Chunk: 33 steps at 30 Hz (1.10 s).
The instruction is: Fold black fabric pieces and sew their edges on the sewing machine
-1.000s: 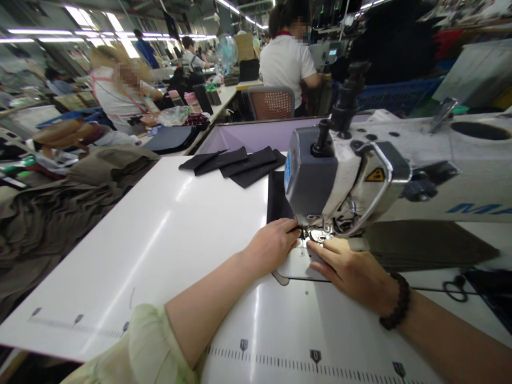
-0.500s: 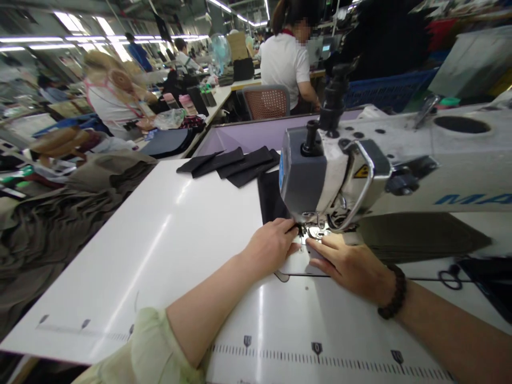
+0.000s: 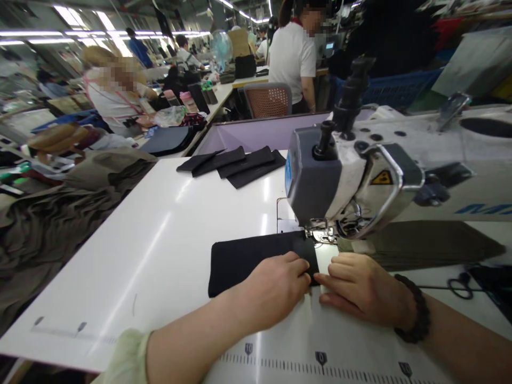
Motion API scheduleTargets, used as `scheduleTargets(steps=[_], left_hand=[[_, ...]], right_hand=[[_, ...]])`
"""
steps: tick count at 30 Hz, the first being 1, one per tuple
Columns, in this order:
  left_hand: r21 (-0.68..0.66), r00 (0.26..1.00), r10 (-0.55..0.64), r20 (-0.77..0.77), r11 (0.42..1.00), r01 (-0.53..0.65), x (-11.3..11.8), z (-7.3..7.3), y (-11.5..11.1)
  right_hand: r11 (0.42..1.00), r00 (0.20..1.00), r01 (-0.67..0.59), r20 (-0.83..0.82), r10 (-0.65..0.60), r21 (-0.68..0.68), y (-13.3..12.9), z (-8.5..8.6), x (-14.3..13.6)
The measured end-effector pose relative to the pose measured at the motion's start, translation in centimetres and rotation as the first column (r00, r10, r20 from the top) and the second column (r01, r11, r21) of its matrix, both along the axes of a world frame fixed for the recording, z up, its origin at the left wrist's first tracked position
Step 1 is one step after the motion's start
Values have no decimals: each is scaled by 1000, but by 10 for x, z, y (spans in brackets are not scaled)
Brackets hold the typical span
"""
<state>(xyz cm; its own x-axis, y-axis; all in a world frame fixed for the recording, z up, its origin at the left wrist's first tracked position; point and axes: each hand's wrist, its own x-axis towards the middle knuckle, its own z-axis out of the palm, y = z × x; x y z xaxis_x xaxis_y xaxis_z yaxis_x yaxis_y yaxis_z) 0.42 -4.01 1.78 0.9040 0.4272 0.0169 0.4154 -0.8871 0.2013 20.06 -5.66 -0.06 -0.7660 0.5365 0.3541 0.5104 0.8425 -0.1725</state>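
Head view: left hand on black cloth, grip unclear; right hand open at edge; white table, workshop.

Blue lettering on the white arm of the sewing machine shows an "M" and part of another letter at the view's edge, and a yellow triangular warning sign sits on its head. Along the near edge of the white table, a printed scale reads "10", "0", "10"; its markers farther left are too blurred to read.
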Motion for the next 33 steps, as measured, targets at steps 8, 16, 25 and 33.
scheduleTargets(steps=[8,16,25,33], left_hand=[[-3,999,-49,-21,999,49,1,5,2],[17,1000,14,16,1000,-14,0,-5,8],[88,996,71,60,993,-76,0,-13,22],[100,990,90,108,990,-101,3,-19,34]], right_hand=[[1000,1000,-5,-3,5,20,-2,0,-3],[994,995,85,43,-88,63,2,-6,-1],[971,968,238,76,-239,27,6,-9,-2],[936,932,352,90,-352,20,9,-17,-4]])
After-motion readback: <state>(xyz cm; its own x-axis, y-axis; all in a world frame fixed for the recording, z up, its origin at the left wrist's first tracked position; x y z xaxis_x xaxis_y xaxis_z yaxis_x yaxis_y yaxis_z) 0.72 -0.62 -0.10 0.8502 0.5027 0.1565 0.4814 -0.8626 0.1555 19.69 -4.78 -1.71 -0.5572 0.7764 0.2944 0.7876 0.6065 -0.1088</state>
